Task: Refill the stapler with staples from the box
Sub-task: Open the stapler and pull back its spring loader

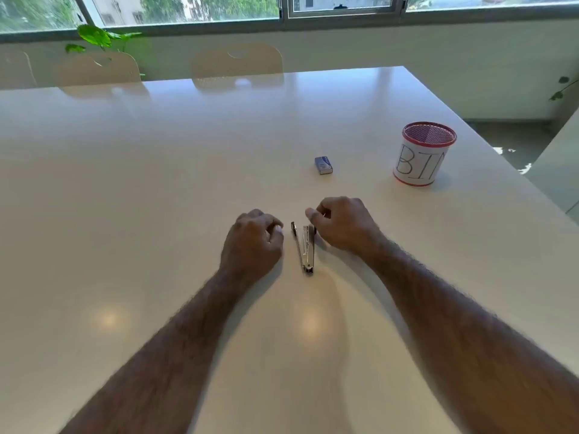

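Both hands, left (pixel 255 238) and right (pixel 341 223), curl loosely beside the opened stapler (pixel 304 247); box (pixel 323 165) closed, bin (pixel 423 153) contents unseen.

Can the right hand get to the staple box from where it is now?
Probably yes: the staple box lies on bare table beyond the right hand, nothing between them; the bin stands off to the side.

A single wide-angle view from the person's head looks forward and down across a white table (pixel 156 183). Both forearms enter from the bottom edge and reach toward the centre of the frame, where the hands sit at middle distance. The table's far edge, chairs (pixel 237 65) and windows (pixel 188 7) fill the top of the frame.
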Motion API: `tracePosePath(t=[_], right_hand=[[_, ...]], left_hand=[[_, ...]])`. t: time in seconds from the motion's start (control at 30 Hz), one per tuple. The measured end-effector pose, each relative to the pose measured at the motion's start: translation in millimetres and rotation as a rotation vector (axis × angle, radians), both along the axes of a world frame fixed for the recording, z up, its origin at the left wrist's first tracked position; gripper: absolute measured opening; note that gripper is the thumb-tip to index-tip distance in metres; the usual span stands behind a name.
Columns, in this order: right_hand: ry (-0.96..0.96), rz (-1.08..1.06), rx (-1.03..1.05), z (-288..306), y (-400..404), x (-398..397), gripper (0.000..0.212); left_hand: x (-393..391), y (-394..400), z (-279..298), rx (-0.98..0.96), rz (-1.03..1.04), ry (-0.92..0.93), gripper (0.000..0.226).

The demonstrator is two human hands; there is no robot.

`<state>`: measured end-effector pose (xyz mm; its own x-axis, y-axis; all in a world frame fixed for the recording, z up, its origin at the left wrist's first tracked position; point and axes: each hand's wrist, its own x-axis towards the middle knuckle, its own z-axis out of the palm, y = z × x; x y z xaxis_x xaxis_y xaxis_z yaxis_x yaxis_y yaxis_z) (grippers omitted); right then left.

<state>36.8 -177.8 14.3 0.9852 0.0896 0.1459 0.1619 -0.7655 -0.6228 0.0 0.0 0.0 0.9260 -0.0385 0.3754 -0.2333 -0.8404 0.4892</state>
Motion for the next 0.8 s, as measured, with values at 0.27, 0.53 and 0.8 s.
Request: tracePosePath(t=[0.27, 0.53, 0.8], right_hand=[[0.139, 0.04, -0.016, 4, 3, -7, 0.026], [-0.008, 0.028, 0.053, 0, 14, -19, 0.023], [0.347, -0.084, 0.845, 5, 39, -28, 0.046]], left_hand=[[-7, -19, 4, -0.079, 0.016, 0.095, 0.025], [-3, -31, 10, -0.339, 0.18, 0.197, 0.022], [-5, -36, 18, -0.873, 0.172, 0.207, 0.016]])
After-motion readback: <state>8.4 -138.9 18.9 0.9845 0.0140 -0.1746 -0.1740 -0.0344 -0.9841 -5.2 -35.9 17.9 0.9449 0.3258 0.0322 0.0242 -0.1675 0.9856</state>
